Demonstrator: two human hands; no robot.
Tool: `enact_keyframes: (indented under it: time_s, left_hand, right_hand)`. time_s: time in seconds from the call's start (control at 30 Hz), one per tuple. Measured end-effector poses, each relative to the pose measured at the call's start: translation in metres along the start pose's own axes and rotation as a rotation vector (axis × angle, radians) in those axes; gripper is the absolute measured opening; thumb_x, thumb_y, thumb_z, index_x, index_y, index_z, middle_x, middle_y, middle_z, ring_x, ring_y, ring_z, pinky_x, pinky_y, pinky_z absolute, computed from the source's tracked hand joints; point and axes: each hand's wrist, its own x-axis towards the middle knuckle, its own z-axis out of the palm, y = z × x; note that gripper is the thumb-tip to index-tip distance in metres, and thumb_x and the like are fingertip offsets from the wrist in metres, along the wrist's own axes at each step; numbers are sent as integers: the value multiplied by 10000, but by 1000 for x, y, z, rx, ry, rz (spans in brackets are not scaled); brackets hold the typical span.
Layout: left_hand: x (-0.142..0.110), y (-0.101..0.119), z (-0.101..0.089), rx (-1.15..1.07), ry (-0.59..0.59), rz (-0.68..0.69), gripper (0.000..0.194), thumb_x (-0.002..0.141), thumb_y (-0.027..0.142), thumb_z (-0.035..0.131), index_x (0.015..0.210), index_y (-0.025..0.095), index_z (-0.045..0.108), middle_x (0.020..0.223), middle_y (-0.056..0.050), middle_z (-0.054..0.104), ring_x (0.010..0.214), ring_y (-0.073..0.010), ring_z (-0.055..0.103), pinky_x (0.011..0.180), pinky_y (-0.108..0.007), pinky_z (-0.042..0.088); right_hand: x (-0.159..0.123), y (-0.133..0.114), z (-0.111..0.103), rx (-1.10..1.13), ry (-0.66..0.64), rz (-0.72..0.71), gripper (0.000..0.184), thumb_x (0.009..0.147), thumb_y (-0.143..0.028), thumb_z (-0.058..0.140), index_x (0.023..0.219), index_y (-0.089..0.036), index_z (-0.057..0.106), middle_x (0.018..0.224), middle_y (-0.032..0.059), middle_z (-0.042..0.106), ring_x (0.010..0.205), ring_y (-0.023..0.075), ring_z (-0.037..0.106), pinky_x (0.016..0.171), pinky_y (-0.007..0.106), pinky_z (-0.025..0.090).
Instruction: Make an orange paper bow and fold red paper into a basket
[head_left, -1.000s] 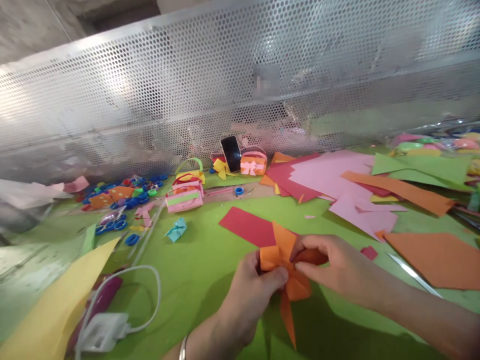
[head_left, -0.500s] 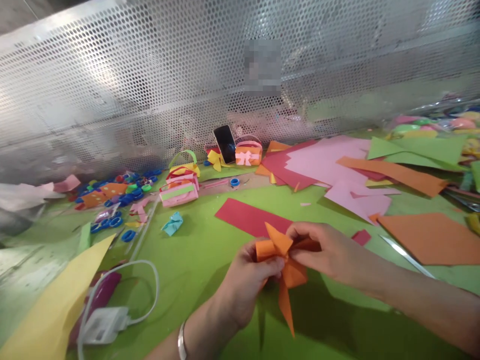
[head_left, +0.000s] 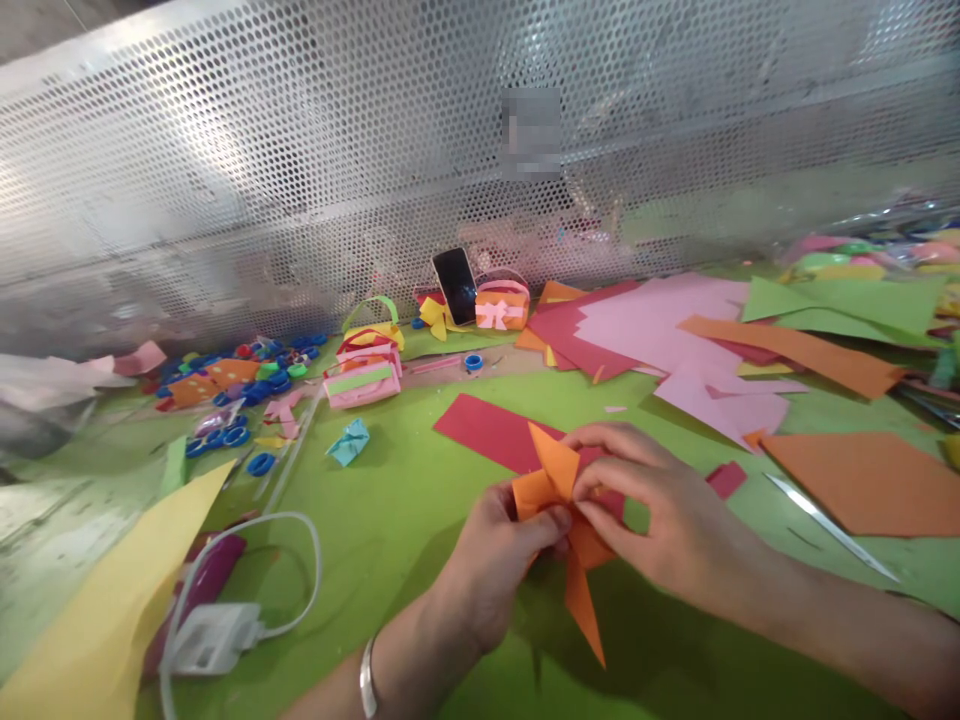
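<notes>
Shifted inward, the right hand [head_left: 656,505] pinches the middle of the folded orange paper [head_left: 558,474] just to its left, pointed ends running far to near, the left hand [head_left: 491,565] pinching its left side.

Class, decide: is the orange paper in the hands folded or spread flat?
Folded: the orange paper stands in flaps bent at different angles, pointed ends jutting up and down, in the left hand.

The right hand [head_left: 686,510] has shifted its pinch inward on the folded orange paper [head_left: 559,470].
</notes>
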Motion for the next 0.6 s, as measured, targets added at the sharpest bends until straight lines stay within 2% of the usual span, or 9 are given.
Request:
enact_keyframes:
  time_s: [0.2,0.43,0.6]
  left_hand:
    - [-1,-1,4,-65,60,-23,365,565,388,818,760,117,670,690,-25,621,591,-103,537,589,-225,439]
    - [1,-5,6,173,167,97,232,690,340,684,669,127,597,571,25,504,498,-61,378,461,-189,281]
    - [1,-9,6,244,182,139,216,721,333,622,617,163,537,520,53,435,468,-63,322,448,-205,247]
  right_hand:
    - [-2,-3,1,-53,34,-32,151,813,-96,492,758,-216,564,1075,94,590,1032,228,563,803,381,524]
    - [-4,-7,4,-123,50,-81,172,806,-63,469,742,-183,575,1068,123,555,1027,246,540,808,412,514]
    - [-9,-9,7,-165,80,-64,192,814,-75,473,776,-192,620,1145,124,531,1038,253,552,804,431,525]
